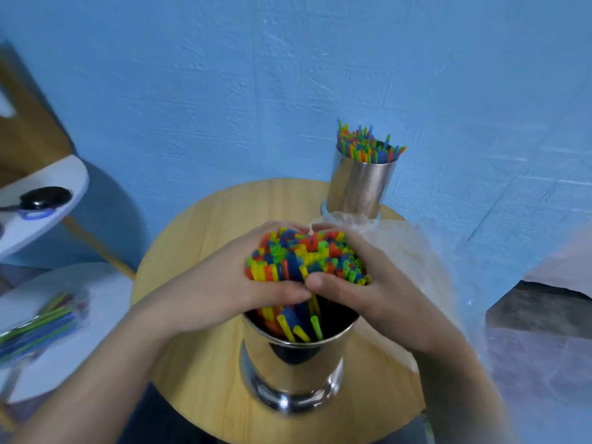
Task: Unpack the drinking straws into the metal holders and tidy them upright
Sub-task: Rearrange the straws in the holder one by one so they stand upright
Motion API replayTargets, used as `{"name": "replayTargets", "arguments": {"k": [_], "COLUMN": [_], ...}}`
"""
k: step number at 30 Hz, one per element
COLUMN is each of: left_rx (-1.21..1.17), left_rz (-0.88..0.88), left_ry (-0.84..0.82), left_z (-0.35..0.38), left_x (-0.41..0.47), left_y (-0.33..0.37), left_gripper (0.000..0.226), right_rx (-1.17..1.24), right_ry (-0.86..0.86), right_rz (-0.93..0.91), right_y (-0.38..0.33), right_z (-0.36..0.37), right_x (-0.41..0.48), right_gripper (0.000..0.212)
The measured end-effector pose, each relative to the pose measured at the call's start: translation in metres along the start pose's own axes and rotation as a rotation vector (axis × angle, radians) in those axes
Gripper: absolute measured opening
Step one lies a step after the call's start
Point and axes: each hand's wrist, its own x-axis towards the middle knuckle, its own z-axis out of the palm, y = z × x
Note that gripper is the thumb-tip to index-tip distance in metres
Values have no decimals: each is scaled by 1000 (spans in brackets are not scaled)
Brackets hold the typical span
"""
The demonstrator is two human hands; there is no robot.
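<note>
The bundle of coloured straws stands in the near metal holder, at 6 o'clock on the round bench. Its tops fan out well above the rim, and a few shorter ends sit loose inside the rim on your side. Your left hand wraps the bundle from 9 o'clock and your right hand from 3 o'clock. The fingers of both curl round the straws, with the thumbs meeting at the near side.

To do this step well, squeeze only lightly, since the thin tubes look easy to crease. Gather the fan toward the centre, then let the bundle drop so the ends level out. The holder is tall, so press straight down, not sideways, or it may tip. Sweep the loose front ones into the pack.

At 1 o'clock the far holder is already full, its straws splayed. A clear wrapper lies beside your right wrist at 3 o'clock. A packet of more straws, blurred, waits off the bench at 9 o'clock.
</note>
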Motion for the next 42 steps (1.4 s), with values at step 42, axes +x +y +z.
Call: {"name": "replayTargets", "arguments": {"k": [42], "left_rx": [-157], "left_rz": [165], "left_ry": [661], "left_z": [-57], "left_x": [37], "left_y": [-26], "left_gripper": [84], "right_rx": [-117], "right_ry": [154], "right_rz": [-155], "right_y": [13], "right_z": [17], "right_x": [115], "right_gripper": [67]}}
